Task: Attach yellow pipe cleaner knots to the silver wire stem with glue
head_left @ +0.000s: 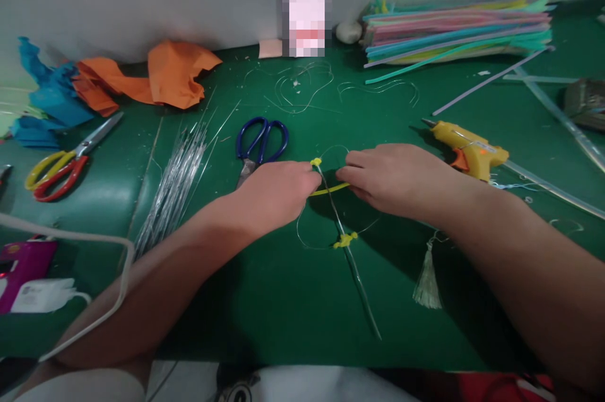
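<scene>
My left hand (pixel 289 191) is closed, its fingers pinching one end of a short yellow pipe cleaner (pixel 333 189). The other end is in my right hand (pixel 385 174), also closed in a pinch, so the piece spans the gap between them. A thin wire stem (pixel 362 282) slants across the green table, passing by the pipe cleaner. Yellow fuzzy clusters (pixel 345 240) sit on it, one at mid-stem and one at its top beside my left fingers. Fine clear thread loops around the stem. Dark blue-handled scissors (pixel 261 140) lie just beyond my left hand, blades partly hidden.
At left are a bundle of wires (pixel 174 184), red-and-yellow scissors (pixel 75 159) and crumpled orange paper (pixel 174 74). To the right lie a yellow glue gun (pixel 472 149), a pale tassel (pixel 428 279) and pastel pipe cleaners (pixel 454 33). A white cable frame (pixel 125 276) crosses my left forearm.
</scene>
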Action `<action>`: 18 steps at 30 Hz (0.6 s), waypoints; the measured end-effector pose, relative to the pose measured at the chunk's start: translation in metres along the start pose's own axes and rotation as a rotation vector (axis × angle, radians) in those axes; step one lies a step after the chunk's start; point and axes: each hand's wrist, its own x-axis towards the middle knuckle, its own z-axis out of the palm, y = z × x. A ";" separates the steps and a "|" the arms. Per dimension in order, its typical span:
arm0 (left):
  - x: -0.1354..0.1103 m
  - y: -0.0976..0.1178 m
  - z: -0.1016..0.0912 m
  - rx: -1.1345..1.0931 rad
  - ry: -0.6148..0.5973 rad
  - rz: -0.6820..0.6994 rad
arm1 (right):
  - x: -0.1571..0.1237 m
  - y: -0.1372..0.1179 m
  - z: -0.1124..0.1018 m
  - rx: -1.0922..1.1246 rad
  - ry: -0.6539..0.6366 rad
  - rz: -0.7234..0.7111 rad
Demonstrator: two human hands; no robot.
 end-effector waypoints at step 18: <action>-0.001 0.002 -0.004 0.033 -0.056 -0.030 | 0.002 0.012 0.010 0.190 0.044 -0.060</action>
